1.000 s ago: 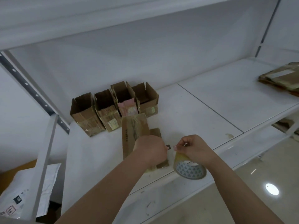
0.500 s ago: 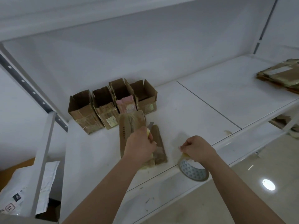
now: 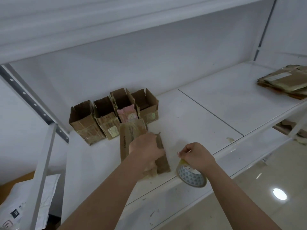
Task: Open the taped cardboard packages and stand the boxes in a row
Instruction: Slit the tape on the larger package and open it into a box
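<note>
— Left hand (image 3: 146, 147)?
— Laid palm-down on the flattened cardboard package (image 3: 132, 140), fingers curled over its right side, gripping the folded flap there. Fingertips hidden under the hand, so exact spread impossible to tell.
— And the package itself?
— Flat on the white shelf (image 3: 207, 123), near the front edge, far end touching or just short of the standing boxes; cannot tell which.
— Right hand (image 3: 196, 156)?
— Fingers closed tight, narrow pinch at the thumb tip, holding the tape roll (image 3: 191, 177). Roll tilted, hanging over the shelf's front edge, patterned inner core facing the camera.
— Hands touching?
— No, apart, a strip of bare shelf between.
— Opened boxes?
— Four open boxes (image 3: 114, 116) upright in a row against the back wall, toward the left end of the shelf, side by side, flaps up.
— Anything else?
— Stack of flat packages (image 3: 284, 82) at the far right end. White mailer bag (image 3: 28, 201) low on the left, beyond the shelf.
</note>
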`<state>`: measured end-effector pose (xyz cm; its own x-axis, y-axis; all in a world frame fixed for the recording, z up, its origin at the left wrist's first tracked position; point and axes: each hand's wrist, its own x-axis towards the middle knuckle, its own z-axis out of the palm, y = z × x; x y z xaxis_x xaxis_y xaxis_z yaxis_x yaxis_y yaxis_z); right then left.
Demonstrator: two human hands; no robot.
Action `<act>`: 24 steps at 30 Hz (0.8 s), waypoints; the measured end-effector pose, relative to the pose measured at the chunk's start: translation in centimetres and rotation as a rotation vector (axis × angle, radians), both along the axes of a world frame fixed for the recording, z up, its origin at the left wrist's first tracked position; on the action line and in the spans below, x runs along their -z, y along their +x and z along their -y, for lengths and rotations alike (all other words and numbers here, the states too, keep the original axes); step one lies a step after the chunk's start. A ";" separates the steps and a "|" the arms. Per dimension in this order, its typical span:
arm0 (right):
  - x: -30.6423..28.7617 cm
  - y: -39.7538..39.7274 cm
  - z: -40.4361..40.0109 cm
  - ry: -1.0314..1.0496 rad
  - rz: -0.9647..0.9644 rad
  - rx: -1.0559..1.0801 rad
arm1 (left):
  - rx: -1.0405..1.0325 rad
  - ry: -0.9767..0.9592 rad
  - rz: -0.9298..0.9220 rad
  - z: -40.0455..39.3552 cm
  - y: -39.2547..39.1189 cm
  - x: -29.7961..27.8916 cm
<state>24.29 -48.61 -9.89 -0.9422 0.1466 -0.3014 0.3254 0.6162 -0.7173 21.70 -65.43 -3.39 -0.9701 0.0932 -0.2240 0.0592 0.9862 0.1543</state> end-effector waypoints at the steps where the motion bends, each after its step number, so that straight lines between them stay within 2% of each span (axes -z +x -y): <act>1: 0.0 -0.1 0.0 -0.003 -0.011 0.008 | -0.088 0.088 -0.060 0.5 -0.2 -0.2; 2: 0.0 -0.2 -0.1 -0.002 -0.021 0.010 | -0.165 0.140 -0.144 0.9 -0.3 -0.6; 4: 0.0 -0.4 0.0 0.002 -0.032 0.000 | -0.256 0.123 -0.277 1.5 -0.5 -1.0; 6: 0.1 -0.6 0.3 0.001 -0.037 -0.009 | -0.311 0.065 -0.296 1.9 -0.6 -1.1; 9: 0.1 -0.9 0.6 -0.002 -0.043 -0.022 | -0.340 -0.007 -0.230 2.5 -0.8 -0.1; 12: 0.1 -1.0 0.6 -0.025 -0.060 0.014 | -0.200 0.048 -0.157 3.1 -1.0 0.1; 14: 0.0 -1.0 0.3 -0.026 -0.074 0.050 | 0.009 0.109 -0.057 3.5 -1.1 -0.2; 17: -0.2 -1.0 -0.2 -0.067 -0.083 0.092 | 0.238 0.072 0.035 4.0 -1.0 -1.0; 24: 0.4 -0.5 -1.2 -0.090 -0.029 0.063 | 0.209 0.029 -0.069 2.0 -0.4 -0.5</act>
<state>23.81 -47.42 -10.33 -0.9405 0.1796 -0.2884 0.3396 0.5273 -0.7789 21.32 -67.46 -2.88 -0.9419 0.2994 -0.1524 0.2732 0.9466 0.1711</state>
